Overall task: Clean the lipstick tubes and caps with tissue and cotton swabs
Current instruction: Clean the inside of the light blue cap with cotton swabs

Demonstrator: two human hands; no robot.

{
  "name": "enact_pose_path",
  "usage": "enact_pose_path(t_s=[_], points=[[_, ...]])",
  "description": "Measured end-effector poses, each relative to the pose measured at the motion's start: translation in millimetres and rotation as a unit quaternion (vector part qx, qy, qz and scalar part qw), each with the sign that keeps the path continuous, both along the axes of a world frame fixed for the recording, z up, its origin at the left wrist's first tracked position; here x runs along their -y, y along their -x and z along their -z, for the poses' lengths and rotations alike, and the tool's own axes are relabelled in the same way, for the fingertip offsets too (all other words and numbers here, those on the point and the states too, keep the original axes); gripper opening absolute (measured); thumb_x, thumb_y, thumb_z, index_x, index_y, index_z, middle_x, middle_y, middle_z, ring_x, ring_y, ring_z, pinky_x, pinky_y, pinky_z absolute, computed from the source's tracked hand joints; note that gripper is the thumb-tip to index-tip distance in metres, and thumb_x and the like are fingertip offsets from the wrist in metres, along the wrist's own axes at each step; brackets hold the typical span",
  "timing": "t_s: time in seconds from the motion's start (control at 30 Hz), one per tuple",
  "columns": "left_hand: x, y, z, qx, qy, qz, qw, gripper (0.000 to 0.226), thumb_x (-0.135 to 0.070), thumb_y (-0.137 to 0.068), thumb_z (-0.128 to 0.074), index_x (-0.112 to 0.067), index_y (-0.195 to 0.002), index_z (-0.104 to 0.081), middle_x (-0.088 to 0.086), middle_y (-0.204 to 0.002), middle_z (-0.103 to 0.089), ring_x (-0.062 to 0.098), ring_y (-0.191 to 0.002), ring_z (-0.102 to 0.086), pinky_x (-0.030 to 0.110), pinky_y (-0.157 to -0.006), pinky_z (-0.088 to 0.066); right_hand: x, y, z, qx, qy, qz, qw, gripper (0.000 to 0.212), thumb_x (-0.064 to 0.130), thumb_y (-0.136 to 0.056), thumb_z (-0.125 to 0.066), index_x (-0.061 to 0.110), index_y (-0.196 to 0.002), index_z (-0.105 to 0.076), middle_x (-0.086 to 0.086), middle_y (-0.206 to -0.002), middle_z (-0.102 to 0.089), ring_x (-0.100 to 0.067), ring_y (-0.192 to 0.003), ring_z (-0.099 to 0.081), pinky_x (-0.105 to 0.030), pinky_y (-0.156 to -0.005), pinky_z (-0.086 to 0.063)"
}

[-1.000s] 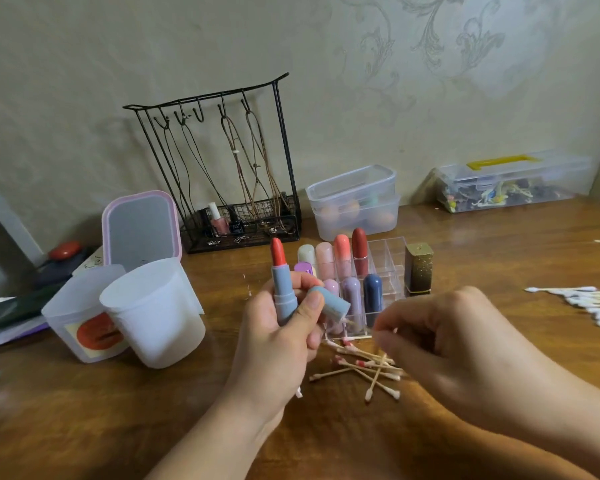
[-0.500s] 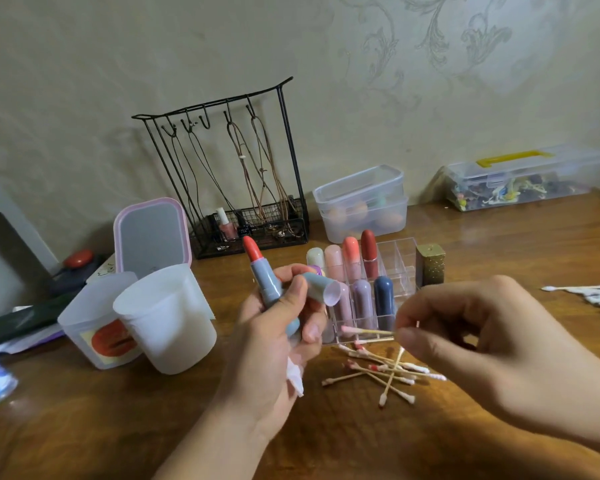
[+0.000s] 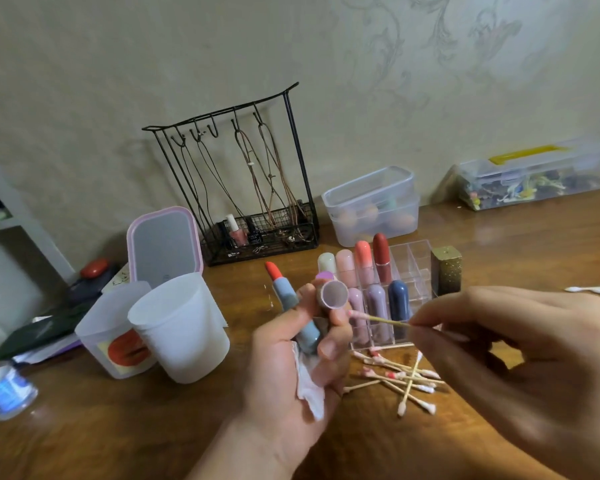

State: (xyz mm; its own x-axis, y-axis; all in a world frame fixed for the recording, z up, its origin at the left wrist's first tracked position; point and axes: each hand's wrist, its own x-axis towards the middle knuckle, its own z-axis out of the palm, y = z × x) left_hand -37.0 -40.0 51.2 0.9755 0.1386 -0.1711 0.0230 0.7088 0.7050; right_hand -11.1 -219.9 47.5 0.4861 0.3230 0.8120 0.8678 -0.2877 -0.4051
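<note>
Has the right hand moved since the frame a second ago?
Yes. The right hand has lifted from the used swab pile and now holds a cotton swab in front of the clear organizer, tip near the cap.

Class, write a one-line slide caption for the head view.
Left hand holds open lipstick, cap and tissue; right hand aims cotton swab at cap.

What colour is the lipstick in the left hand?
Orange-red bullet, grey-blue tube, seen in the head view.
</note>
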Motion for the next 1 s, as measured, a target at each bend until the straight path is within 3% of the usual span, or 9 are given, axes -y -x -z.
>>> enact_pose_path(t_s=[0.13,0.3,0.4,0.53,0.67,0.73,0.87,1.0], points=[[9,1,4,-0.003,-0.030,0.012,0.999,0.016,-0.021,-0.081,-0.056,-0.008,-0.083,-0.063,0.007,-0.060,-0.046,0.009,-0.040,-0.033,0.014,-0.033,-0.023,-3,2,0,0.037,-0.005,0.057,0.998,0.006,0.020,-0.075,-0.075,0.019,-0.070,-0.072,0.011,-0.063,-0.062,-0.007,-0.058,-0.055,-0.013,-0.053,-0.043],[28,2,11,0.023,-0.153,-0.066,0.986,0.015,-0.018,-0.064,-0.064,-0.013,-0.072,-0.075,0.012,-0.069,-0.069,0.016,-0.051,-0.064,0.021,-0.041,-0.048,-1,-6,7,0.018,0.080,0.074,0.994,0.005,0.024,-0.076,-0.073,0.024,-0.070,-0.072,0.012,-0.061,-0.061,-0.006,-0.051,-0.050,-0.018,-0.044,-0.041],[29,3,13,0.025,-0.195,-0.079,0.977,0.015,-0.022,-0.065,-0.065,-0.015,-0.074,-0.075,0.012,-0.067,-0.064,0.015,-0.052,-0.060,0.019,-0.043,-0.046,-1,-8,8,0.000,0.095,0.047,0.994,0.005,0.025,-0.077,-0.072,0.025,-0.072,-0.073,0.015,-0.060,-0.060,-0.001,-0.049,-0.046,-0.017,-0.042,-0.041],[26,3,14,0.024,-0.214,-0.082,0.973,0.019,-0.024,-0.064,-0.065,-0.014,-0.077,-0.074,0.007,-0.068,-0.066,0.012,-0.054,-0.060,0.019,-0.043,-0.047,2,-11,5,-0.005,0.088,0.017,0.996,0.005,0.022,-0.076,-0.073,0.022,-0.071,-0.073,0.015,-0.058,-0.058,0.004,-0.050,-0.048,-0.007,-0.048,-0.039],[25,2,15,0.042,-0.209,-0.068,0.975,0.016,-0.022,-0.068,-0.066,-0.011,-0.079,-0.072,0.007,-0.077,-0.070,0.013,-0.051,-0.055,0.018,-0.041,-0.041,-1,-8,9,0.025,0.067,0.055,0.996,0.006,0.021,-0.077,-0.073,0.020,-0.071,-0.074,0.011,-0.058,-0.061,-0.007,-0.051,-0.052,-0.018,-0.045,-0.043],[23,2,15,0.039,-0.211,-0.071,0.974,0.026,-0.022,-0.070,-0.066,-0.005,-0.090,-0.068,0.008,-0.072,-0.063,0.011,-0.050,-0.052,0.017,-0.040,-0.039,-3,-7,15,0.037,0.087,0.044,0.995,0.015,0.026,-0.083,-0.069,0.021,-0.069,-0.072,0.008,-0.057,-0.061,-0.011,-0.046,-0.051,-0.026,-0.040,-0.044],[23,2,15,0.051,-0.200,-0.082,0.975,0.023,-0.020,-0.069,-0.066,-0.006,-0.087,-0.067,0.008,-0.069,-0.064,0.010,-0.050,-0.056,0.017,-0.042,-0.043,-2,-9,12,0.029,0.087,0.093,0.991,0.017,0.028,-0.082,-0.069,0.022,-0.067,-0.071,0.010,-0.052,-0.055,-0.008,-0.041,-0.044,-0.026,-0.038,-0.041],[24,2,15,0.069,-0.204,-0.082,0.973,0.030,-0.020,-0.069,-0.065,-0.004,-0.094,-0.066,0.006,-0.070,-0.067,0.009,-0.052,-0.058,0.017,-0.045,-0.046,-8,-3,12,0.010,0.049,0.068,0.996,0.012,0.028,-0.081,-0.071,0.021,-0.071,-0.073,0.021,-0.056,-0.046,0.001,-0.049,-0.043,-0.005,-0.046,-0.036]])
